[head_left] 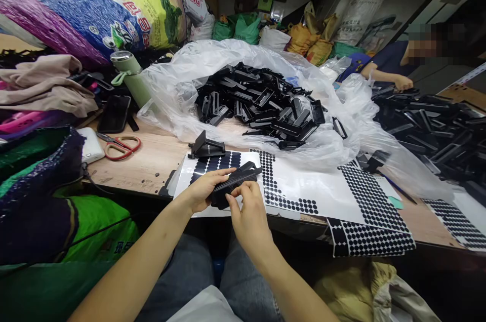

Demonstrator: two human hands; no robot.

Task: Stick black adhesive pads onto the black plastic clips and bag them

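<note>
In front of my body, above the front edge of the table, my left hand point(205, 190) grips a black plastic stand point(237, 177) with a ribbed surface, which looks like a folding phone stand. It is held tilted, its far end pointing right. My right hand point(248, 205) is closed at the near side of the same stand, thumb and bent fingers against it; whether a small sticker is between them I cannot tell. Under the hands lies a white sheet with dark oval stickers point(218, 161). A second black stand point(207, 146) rests unfolded at that sheet's upper edge.
A plastic bag point(167, 79) spreads around a heap of black parts point(261, 104). Sheets of round black stickers point(372, 200) overhang the table edge at right. Red-handled scissors point(122, 147), a phone point(114, 113) and a green bottle point(132, 76) stand left. A co-worker's hand point(403, 82) touches another heap.
</note>
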